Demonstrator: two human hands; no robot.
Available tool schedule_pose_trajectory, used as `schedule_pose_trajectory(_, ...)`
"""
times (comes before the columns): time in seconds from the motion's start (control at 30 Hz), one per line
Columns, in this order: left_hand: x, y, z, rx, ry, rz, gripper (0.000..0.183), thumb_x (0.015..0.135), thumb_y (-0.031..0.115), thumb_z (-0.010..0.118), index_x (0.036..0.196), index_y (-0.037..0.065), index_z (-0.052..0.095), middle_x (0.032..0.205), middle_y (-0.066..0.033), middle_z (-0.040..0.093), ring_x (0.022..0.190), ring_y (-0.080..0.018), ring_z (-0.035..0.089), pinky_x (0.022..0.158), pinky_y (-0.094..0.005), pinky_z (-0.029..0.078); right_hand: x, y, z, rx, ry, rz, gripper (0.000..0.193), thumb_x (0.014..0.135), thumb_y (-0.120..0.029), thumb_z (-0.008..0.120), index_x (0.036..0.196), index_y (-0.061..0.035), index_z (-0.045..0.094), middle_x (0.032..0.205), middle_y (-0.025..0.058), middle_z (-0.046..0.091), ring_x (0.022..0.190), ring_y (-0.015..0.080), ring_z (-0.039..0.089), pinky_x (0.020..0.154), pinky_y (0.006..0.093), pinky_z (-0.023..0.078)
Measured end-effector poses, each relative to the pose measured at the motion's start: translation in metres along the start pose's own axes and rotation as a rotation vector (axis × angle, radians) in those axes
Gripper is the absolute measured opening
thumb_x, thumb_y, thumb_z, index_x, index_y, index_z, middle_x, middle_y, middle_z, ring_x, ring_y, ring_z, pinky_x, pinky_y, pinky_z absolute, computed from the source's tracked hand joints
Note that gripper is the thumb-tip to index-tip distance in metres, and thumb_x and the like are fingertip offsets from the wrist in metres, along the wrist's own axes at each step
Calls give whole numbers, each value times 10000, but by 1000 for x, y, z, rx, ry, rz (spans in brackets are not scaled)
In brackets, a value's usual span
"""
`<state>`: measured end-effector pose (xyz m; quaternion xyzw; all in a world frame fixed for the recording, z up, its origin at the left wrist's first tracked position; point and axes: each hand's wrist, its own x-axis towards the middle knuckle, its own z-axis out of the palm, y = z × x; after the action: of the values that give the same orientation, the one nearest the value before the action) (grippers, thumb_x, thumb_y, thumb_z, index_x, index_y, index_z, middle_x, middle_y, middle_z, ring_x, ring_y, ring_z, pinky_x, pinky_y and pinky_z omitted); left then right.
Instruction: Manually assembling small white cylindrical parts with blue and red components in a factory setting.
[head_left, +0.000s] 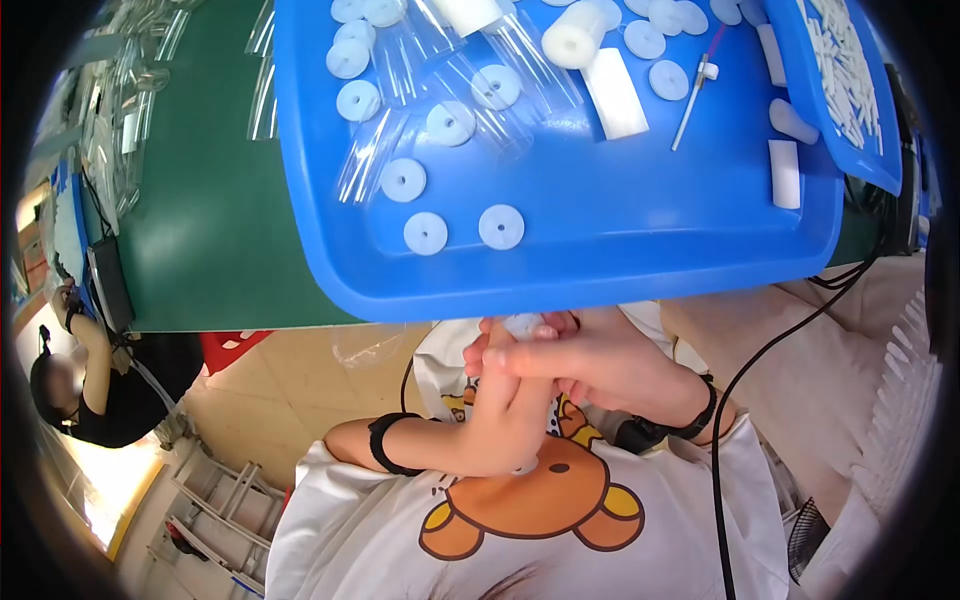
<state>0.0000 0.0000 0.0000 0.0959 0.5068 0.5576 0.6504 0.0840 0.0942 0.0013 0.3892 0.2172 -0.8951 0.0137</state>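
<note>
Just below the front edge of the blue tray, my two hands are brought together in front of my shirt. My left hand (512,405) is closed around a whitish, partly clear piece (523,324), whose end shows between the fingers. My right hand (590,355) grips the same piece from the right, its thumb lying across the left hand. Most of the piece is hidden, so its exact kind cannot be told. A small pale bit (525,467) shows below my left palm.
The blue tray (580,285) holds white discs (501,227) with centre holes, clear tubes (370,155), white cylinders (615,95) and a thin rod (688,110). A smaller tray (880,165) carries white sticks. Clear tubes lie on the green table (215,230). A black cable (717,450) hangs at right. Another person (130,390) sits left.
</note>
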Motion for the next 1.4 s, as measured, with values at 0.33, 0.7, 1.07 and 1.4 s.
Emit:
schedule_pose_trajectory(0.33, -5, 62, -3, -50, 21, -369, 89, 939, 93, 447, 935, 41, 518, 773, -4, 511, 657, -76, 453, 551, -224, 360, -8, 11, 48, 438, 184, -67, 214, 818, -210, 677, 895, -33, 583, 758, -17, 545, 555, 9, 433, 423, 179, 306)
schedule_pose_trajectory(0.7, -3, 15, -25, 64, -185, -152, 200, 991, 276, 426, 1060, 88, 427, 799, 7, 467, 646, -68, 435, 553, -208, 363, 0, 38, 14, 15, 50, -214, 334, 874, -188, 600, 1104, 17, 470, 1019, 152, 630, 911, 175, 633, 645, 236, 527)
schedule_pose_trajectory(1.07, -6, 19, -16, 154, -2, -70, 138, 978, 213, 439, 988, 76, 431, 792, -2, 480, 636, -78, 445, 552, -230, 369, 8, 23, 17, 43, -1, -212, 290, 855, -118, 615, 1093, -11, 490, 980, 124, 614, 873, 176, 608, 665, 263, 512)
schedule_pose_trajectory(1.4, -9, 14, 4, -26, 131, -66, 100, 969, 114, 415, 1051, 58, 430, 808, -25, 483, 672, -97, 434, 591, -259, 372, 4, 5, 11, 161, -41, -16, 335, 839, -68, 621, 1131, 5, 474, 963, 147, 617, 934, 226, 640, 756, 316, 554)
